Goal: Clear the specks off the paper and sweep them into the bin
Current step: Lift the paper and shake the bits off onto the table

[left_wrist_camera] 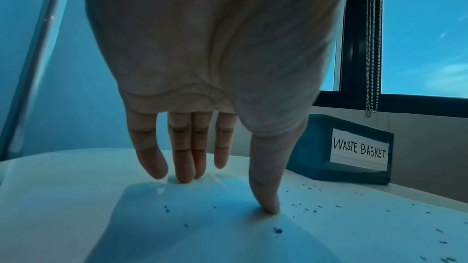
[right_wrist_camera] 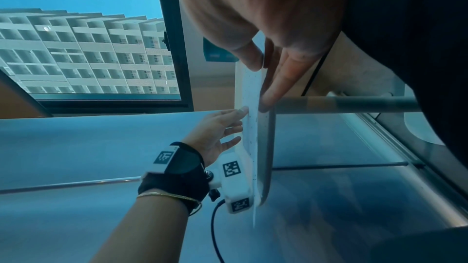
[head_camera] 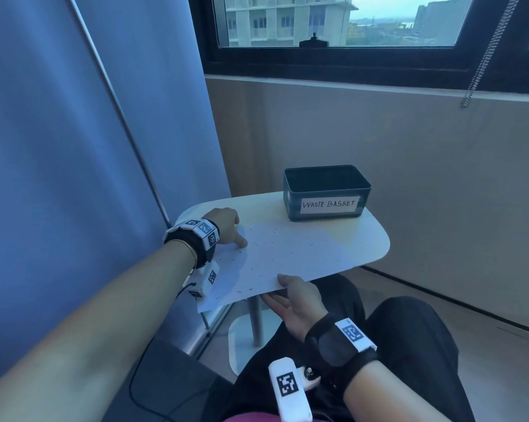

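Observation:
A white sheet of paper (head_camera: 287, 254) lies on a small white table (head_camera: 369, 236), its near edge hanging over the table's front. Dark specks (head_camera: 275, 231) are scattered across it. My left hand (head_camera: 238, 236) rests at the sheet's far-left corner with fingers straight; its thumb (left_wrist_camera: 266, 191) presses on the paper (left_wrist_camera: 228, 237). My right hand (head_camera: 283, 289) pinches the overhanging near edge, thumb (right_wrist_camera: 250, 59) on top and fingers (right_wrist_camera: 278, 79) underneath. A dark teal bin (head_camera: 327, 193) labelled WASTE BASKET stands open just beyond the paper.
A blue partition (head_camera: 74, 147) stands close on the left. A beige wall and a window run behind the table. A bead chain (head_camera: 482, 56) hangs at the right. Under the table are its post (head_camera: 255, 318) and my legs in black trousers (head_camera: 409, 345).

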